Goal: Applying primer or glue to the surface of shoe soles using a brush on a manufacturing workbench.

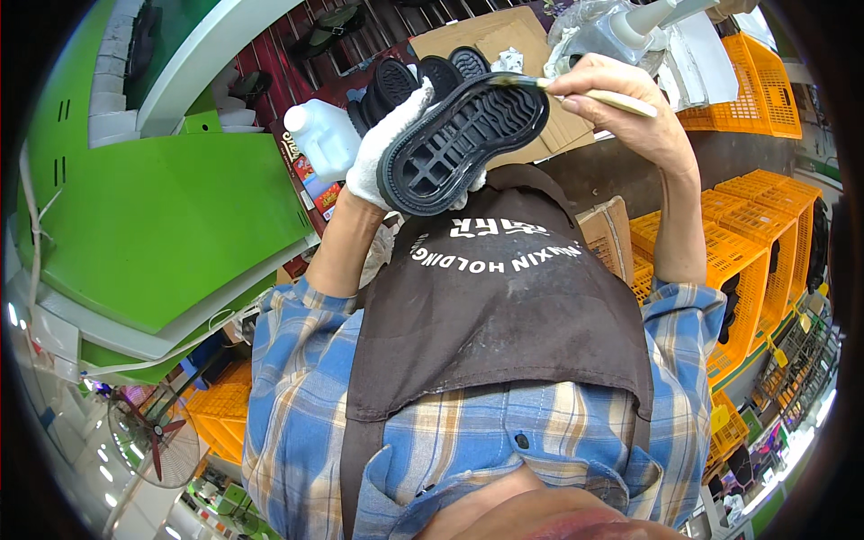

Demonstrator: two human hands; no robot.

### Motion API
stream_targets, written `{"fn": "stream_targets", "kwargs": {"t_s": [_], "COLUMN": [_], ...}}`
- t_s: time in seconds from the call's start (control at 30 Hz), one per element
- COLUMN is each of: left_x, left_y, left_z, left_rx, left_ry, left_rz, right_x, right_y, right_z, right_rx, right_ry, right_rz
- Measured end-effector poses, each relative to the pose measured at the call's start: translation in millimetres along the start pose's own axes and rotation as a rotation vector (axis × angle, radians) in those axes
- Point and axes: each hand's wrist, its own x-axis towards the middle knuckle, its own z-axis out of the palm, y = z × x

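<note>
My left hand [393,148], in a white knit glove, holds up a black shoe sole [468,144] with its ribbed, hollowed inner side facing me. Bare and closed, my right hand [616,106] grips a brush [623,101] with a pale wooden handle. The brush's bristles touch the sole's rim near its far end. Behind the gloved hand, several more black soles [394,83] stand close together on the work surface. The fingers of my left hand are partly hidden beneath the sole.
A translucent jug [321,137] stands left of the soles. Brown cardboard [504,38] lies behind them, with a clear plastic container [621,40] at the back right. A green machine [162,216] fills the left side. Orange crates [733,256] are stacked on the right.
</note>
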Motion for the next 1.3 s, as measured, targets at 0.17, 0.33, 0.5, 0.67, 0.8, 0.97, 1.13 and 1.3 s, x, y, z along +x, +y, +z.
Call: {"fn": "stream_targets", "kwargs": {"t_s": [0.17, 0.33, 0.5, 0.67, 0.8, 0.97, 1.13, 1.3], "left_x": [1.2, 7.6, 6.0, 14.4, 11.5, 10.8, 18.5, 27.9], "left_y": [-2.8, -17.3, -10.6, -9.1, -7.5, -4.1, -13.4, -10.4], "left_z": [0.6, 7.7, -15.6, -23.8, -15.8, -29.2, -50.5, -38.6], "left_rx": [0.093, 0.379, 0.186, -0.006, -0.067, 0.127, 0.441, 0.420], "left_ry": [-0.060, 0.241, 0.022, 0.059, 0.171, -0.046, 0.279, 0.229], "left_rz": [0.007, 0.257, 0.161, 0.248, 0.237, 0.141, 0.498, 0.460], "right_x": [-10.4, -0.4, 10.1, 7.8, 13.7, 18.3, 27.0, 33.3], "right_y": [-6.3, -18.2, -15.4, -50.5, -20.7, 18.2, -27.0, -3.2], "right_z": [12.9, 39.6, 46.9, 70.1, 63.5, 53.6, 60.1, 69.9], "right_rx": [-0.148, 0.137, -0.227, -0.081, 0.310, -0.196, 0.430, 0.120], "right_ry": [0.165, 0.306, 0.429, 0.046, 0.007, 0.410, 0.123, 0.336], "right_rz": [0.159, 0.391, -0.008, -0.134, -0.158, 0.142, 0.541, 0.334]}}
